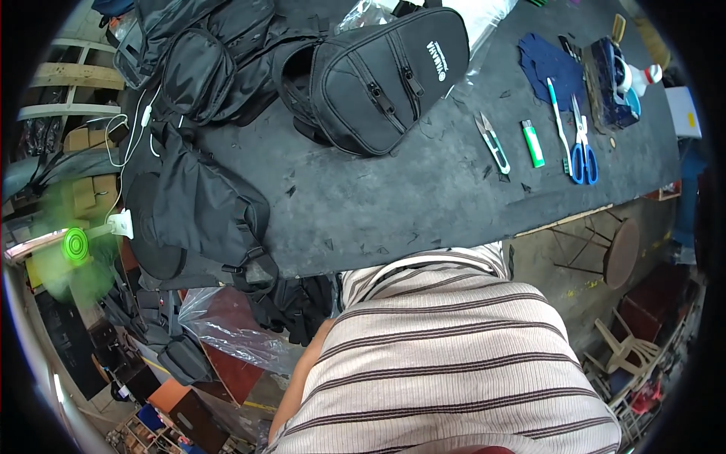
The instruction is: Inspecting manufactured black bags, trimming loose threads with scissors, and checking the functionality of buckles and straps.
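Note:
Neither of my hands shows. A strip of my bare left arm (297, 386) runs down beside my striped shirt, and its hand is out of sight. On the table in front of me lies a black zippered bag (382, 87), with two zips and white lettering on its face. To its left, more black bags (198, 72) are heaped together. A limp black bag with straps and buckles (208, 200) hangs partly over the near left edge. On the right lie thread snips (493, 144), a green lighter (533, 144), a toothbrush (560, 125) and blue-handled scissors (582, 155).
The dark table (423, 204) carries scattered black scraps. At the far right are navy cloth pieces (550, 68) and a dark blue box (609, 87) with a white bottle. A green fan (76, 244) is at the left edge. A round stool (620, 253) stands right of the table.

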Demonstrator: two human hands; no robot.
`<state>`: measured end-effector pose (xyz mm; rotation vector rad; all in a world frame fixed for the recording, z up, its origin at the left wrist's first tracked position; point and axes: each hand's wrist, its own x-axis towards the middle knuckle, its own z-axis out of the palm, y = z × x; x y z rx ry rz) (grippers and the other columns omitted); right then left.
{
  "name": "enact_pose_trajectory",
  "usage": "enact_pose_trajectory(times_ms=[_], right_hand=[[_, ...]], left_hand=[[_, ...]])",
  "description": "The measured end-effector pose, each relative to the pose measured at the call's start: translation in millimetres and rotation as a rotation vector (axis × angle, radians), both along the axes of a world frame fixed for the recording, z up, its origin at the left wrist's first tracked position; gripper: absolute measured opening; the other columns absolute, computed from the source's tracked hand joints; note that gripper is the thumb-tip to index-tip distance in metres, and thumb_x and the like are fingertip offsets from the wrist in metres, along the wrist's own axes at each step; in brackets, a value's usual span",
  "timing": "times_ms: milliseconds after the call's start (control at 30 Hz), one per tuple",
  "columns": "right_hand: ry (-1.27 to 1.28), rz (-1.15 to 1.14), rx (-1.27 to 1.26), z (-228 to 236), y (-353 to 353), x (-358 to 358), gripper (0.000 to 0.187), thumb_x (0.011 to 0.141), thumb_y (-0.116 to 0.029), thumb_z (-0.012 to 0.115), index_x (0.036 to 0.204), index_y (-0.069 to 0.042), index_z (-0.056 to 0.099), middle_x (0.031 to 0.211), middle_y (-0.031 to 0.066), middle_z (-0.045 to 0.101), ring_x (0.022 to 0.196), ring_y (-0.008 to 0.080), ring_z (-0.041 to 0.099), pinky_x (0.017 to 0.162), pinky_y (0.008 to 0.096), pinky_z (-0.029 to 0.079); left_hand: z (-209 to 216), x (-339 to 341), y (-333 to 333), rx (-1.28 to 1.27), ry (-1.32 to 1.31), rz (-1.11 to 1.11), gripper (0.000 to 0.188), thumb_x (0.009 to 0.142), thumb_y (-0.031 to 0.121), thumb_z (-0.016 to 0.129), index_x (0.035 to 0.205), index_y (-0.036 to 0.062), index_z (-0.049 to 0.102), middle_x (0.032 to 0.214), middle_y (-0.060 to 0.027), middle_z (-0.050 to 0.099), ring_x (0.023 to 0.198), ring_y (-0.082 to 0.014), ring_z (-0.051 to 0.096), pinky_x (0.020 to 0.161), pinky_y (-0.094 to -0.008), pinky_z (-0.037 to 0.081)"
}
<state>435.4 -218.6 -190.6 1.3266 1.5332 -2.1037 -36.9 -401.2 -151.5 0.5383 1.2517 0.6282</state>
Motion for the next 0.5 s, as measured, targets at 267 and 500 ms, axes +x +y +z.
enact_pose_trajectory(times_ms=[267, 500], right_hand=[[0.060, 0.000, -0.061, 48.7, 15.2, -1.9, 0.041, 0.071, -0.017, 0.067, 0.105, 0.006, 0.059, 0.106, 0.0162, 0.062, 0.094, 0.0179, 0.057, 0.082, 0.0313, 0.044], [-0.075, -0.053, -0.230, 91.9, 57.2, -47.0, 0.038, 0.066, -0.021, 0.073, 0.092, 0.005, 0.063, 0.091, 0.0102, 0.066, 0.083, 0.0124, 0.057, 0.071, 0.0292, 0.046]], left_hand=[[7.9, -8.8, 4.7, -0.040, -0.180, 0.053, 0.023, 0.074, 0.007, 0.064, 0.092, -0.0067, 0.064, 0.088, -0.0075, 0.066, 0.079, -0.0126, 0.059, 0.071, -0.0254, 0.045], [7.1, -12.4, 3.5, -0.062, -0.332, 0.110, 0.022, 0.074, 0.005, 0.065, 0.093, -0.0065, 0.065, 0.088, -0.0038, 0.066, 0.078, -0.0096, 0.058, 0.071, -0.0232, 0.045]])
